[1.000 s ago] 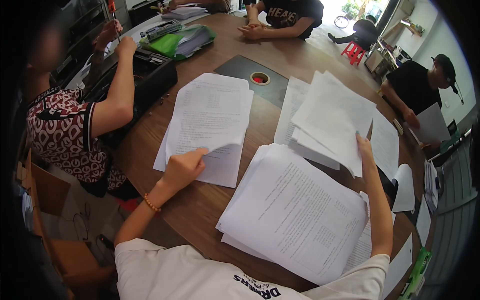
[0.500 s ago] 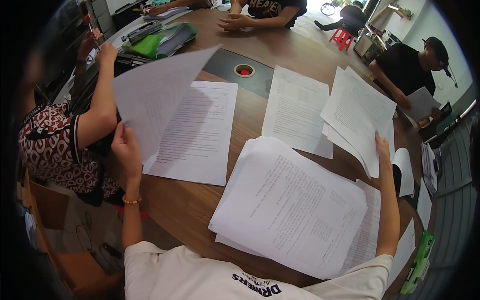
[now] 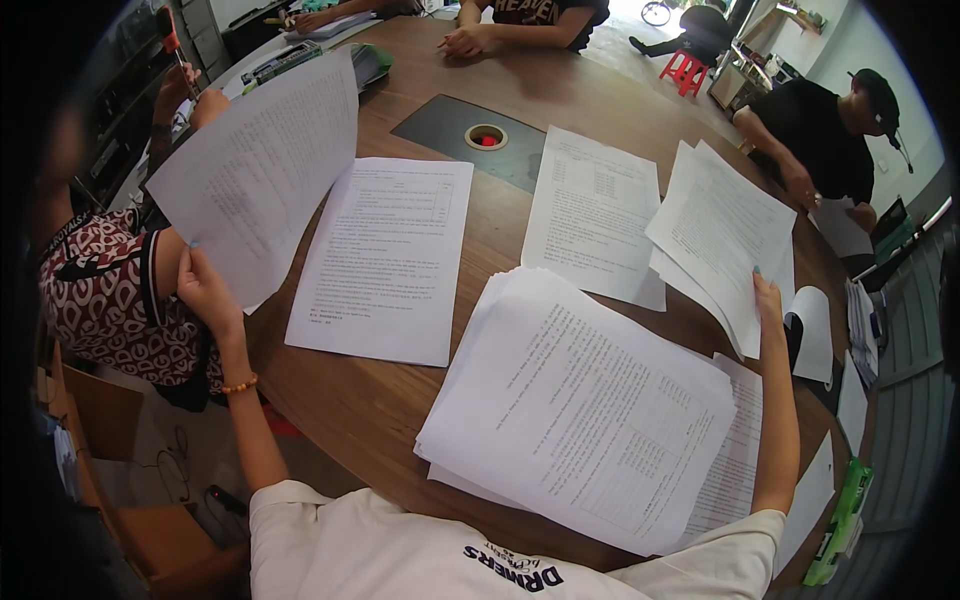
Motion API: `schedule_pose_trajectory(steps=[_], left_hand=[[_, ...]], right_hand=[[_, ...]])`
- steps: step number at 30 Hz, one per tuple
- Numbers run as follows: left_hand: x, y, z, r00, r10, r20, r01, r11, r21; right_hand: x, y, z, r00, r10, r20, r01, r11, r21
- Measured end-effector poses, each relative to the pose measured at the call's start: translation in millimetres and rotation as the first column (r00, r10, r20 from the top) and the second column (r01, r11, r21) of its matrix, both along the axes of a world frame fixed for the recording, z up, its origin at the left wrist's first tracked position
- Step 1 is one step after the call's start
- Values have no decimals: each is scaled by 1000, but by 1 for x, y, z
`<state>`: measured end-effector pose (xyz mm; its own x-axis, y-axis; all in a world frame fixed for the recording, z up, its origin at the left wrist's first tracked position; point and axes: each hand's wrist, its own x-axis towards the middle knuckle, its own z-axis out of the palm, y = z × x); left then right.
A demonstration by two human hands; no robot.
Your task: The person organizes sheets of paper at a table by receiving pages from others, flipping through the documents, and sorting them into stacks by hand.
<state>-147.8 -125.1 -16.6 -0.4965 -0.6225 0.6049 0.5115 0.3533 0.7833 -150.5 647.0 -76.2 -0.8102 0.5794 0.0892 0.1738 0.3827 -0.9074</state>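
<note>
Pile (image 3: 580, 410) of printed pages sits right in front of the person in the white tee (image 3: 410, 550), so I'm placing everything off that. Left of the pile and a bit past it, the left hand (image 3: 210, 292) has a sheet (image 3: 265, 180) pinched by its lower edge, thumb on the near side, other fingers mostly hidden. The sheet is tilted up over the table (image 3: 420, 80), with lines of text showing on it. Beaded bracelet (image 3: 240, 384) on that wrist, btw. Between the raised sheet and the pile there's a flat page (image 3: 385, 260) covered in print. Over at the pile's far right corner, the right hand (image 3: 768, 305) pinches a thin sheaf (image 3: 725, 225) by its edge, thumb on top, the rest of the fingers tucked out of sight. Another page, the lone one (image 3: 595, 215), lies just past the pile's far edge, on the near side of a dark plate (image 3: 420, 122) with a ring (image 3: 486, 137) on it and something red inside. Well left of the pile is a co-worker in a patterned shirt (image 3: 120, 310); well right of it, one in a black cap (image 3: 876, 100) handles papers too. Green packet (image 3: 840, 525) sits right of the pile, near the table's edge.
</note>
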Motion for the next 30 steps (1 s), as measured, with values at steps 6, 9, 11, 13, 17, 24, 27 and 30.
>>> schedule_pose_trajectory(steps=[6,9,11,13,17,24,27,30], left_hand=[[6,7,8,993,117,15,-113,983,-147],[26,30,9,891,433,134,-284,763,-581],[37,33,-5,940,340,-8,-120,310,-943],[34,68,6,979,-196,54,98,224,-970],[35,95,11,878,-267,397,372,-138,-918],[-79,170,65,697,-222,682,712,329,-621],[-160,256,35,576,-191,795,804,309,-508],[-175,341,3,450,-75,890,844,363,-396]], right_hand=[[26,-43,33,1000,3,27,-2,998,-56],[33,-48,36,1000,27,1,-26,995,-94],[38,-46,38,999,35,-12,-36,994,-101],[46,-40,41,999,29,-29,-32,994,-105],[70,-15,55,997,13,-77,-20,996,-92],[134,29,89,983,-50,-174,36,996,-80],[151,28,94,979,-90,-184,76,994,-83],[174,34,92,967,-131,-217,112,989,-97]])
